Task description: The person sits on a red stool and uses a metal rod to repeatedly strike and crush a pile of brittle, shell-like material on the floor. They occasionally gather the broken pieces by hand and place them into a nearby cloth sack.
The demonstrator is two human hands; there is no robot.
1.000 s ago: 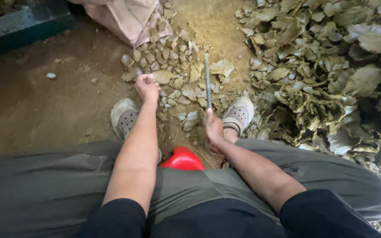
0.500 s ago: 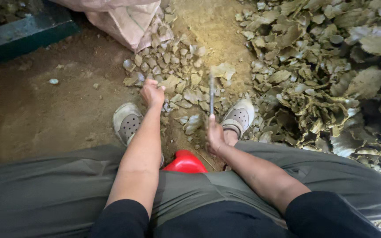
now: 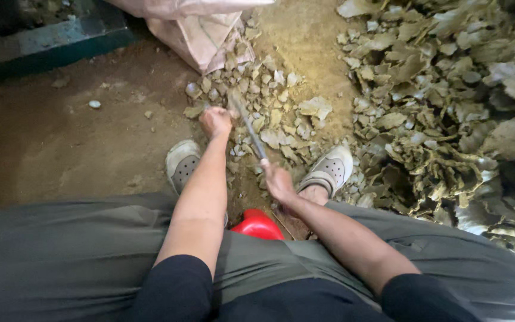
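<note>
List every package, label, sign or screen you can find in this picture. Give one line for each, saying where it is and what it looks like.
Sack: top centre, on the dirt floor beyond the pile of broken pieces; crumpled, pale beige-pink woven bag, lying slumped.
No labels, signs or screens are in view.

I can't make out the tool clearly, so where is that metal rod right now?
In the head view, the metal rod slants between the shoes, gripped low by the right hand, its tip beside the left hand on the broken pieces.

Dim, warm, even light — soft shadows at the top left; the metal rod (image 3: 247, 126) is motion-blurred, and the edges bow slightly.
</note>
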